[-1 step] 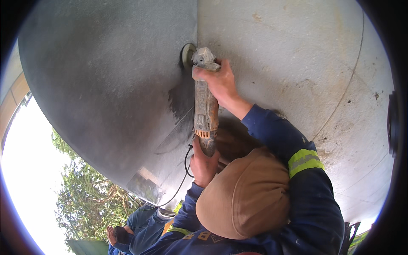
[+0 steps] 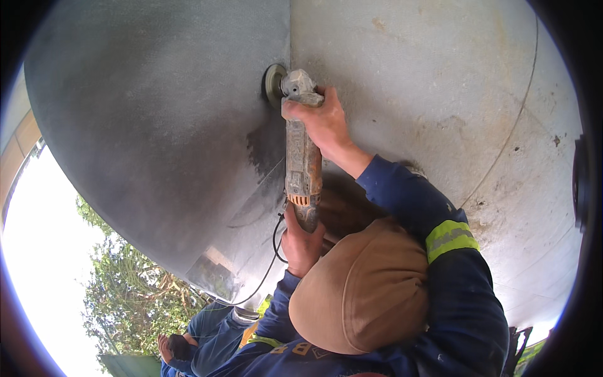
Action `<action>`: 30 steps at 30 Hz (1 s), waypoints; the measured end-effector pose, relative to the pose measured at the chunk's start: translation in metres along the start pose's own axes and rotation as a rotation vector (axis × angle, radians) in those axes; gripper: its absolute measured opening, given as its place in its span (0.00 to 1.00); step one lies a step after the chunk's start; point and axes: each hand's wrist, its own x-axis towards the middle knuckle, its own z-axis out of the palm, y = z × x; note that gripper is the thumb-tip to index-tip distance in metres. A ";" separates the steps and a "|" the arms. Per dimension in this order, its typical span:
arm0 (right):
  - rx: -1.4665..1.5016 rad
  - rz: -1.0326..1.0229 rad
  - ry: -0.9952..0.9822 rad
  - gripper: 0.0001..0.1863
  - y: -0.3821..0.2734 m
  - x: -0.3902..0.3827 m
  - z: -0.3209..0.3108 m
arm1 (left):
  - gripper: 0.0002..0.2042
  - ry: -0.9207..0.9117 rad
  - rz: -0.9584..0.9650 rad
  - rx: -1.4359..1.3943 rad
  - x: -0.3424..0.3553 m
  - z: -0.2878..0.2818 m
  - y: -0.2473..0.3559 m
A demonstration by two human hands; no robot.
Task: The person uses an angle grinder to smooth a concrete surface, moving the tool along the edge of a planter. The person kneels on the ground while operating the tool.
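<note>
Neither of my own hands shows in the head view. In front of me, a co-worker in a brown cap and dark blue jacket works with both arms raised. Their right hand wraps around the front of a worn angle grinder, just below its gear head. Their left hand grips the rear end, where a black cord hangs in a loop. The grinder's round disc meets the grey metal surface beside a vertical seam. Dark smudges mark the metal below the disc.
A paler curved metal wall fills the right side, with scratches and stains. Another person's hand and blue clothing show at lower left. Beyond the metal's curved edge are green foliage and bright sky.
The grinder's disc and head have shifted slightly to the left across the metal, with the co-worker's hands still around the tool.
</note>
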 end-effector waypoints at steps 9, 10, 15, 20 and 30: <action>-0.001 0.092 -0.024 0.37 -0.014 0.010 -0.004 | 0.36 -0.036 0.001 0.001 0.009 -0.004 0.008; -0.022 0.082 -0.019 0.37 -0.010 0.011 -0.003 | 0.37 -0.040 -0.032 0.003 0.006 -0.004 0.009; 0.106 0.075 -0.015 0.38 -0.008 0.020 -0.006 | 0.37 -0.036 0.079 0.029 0.017 -0.007 0.011; 0.016 0.106 -0.013 0.37 -0.006 0.016 -0.006 | 0.37 -0.070 0.027 0.006 0.012 -0.008 0.012; 0.148 0.096 -0.039 0.37 -0.016 0.020 -0.005 | 0.38 -0.037 0.068 0.014 0.020 -0.010 0.015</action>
